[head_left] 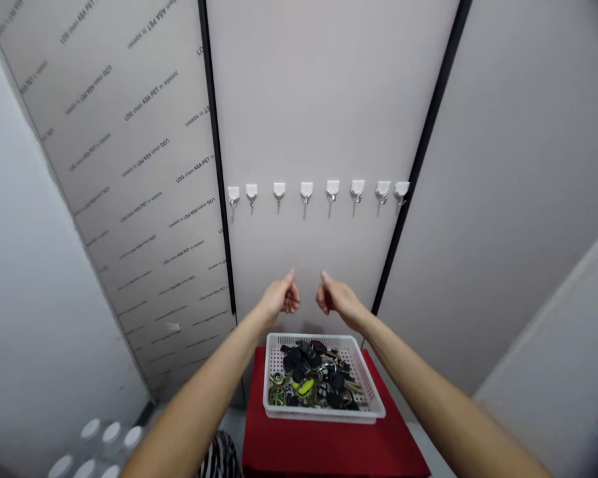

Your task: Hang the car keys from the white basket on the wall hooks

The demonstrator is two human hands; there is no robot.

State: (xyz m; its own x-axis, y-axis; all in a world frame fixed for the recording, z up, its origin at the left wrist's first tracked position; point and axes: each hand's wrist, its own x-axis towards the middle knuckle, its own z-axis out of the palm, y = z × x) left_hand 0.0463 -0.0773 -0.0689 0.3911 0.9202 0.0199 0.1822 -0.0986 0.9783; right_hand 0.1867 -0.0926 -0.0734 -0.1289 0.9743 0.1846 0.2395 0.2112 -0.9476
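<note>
My left hand (pixel 282 296) and my right hand (pixel 337 297) are raised in front of the wall panel, a short gap between them. Both have their fingers curled in and thumbs pointing up, with nothing showing in either. Below them is a white plastic basket (pixel 323 416) with perforated sides. Inside lies a jumbled heap of keychains (pixel 309 372), mostly black, with metal rings and a bright yellow piece (pixel 303 388). Above the hands, a row of several white wall hooks (pixel 306 192) with metal hangers runs across the panel. Neither hand touches the basket or the hooks.
The basket stands on a red surface (pixel 323 448). Black vertical strips (pixel 219 166) border the middle panel (pixel 323 99). Printed lettering covers the left panel (pixel 149 199). Several white-capped bottles (pixel 111 433) stand at the lower left, near a zebra-striped fabric (pixel 220 458).
</note>
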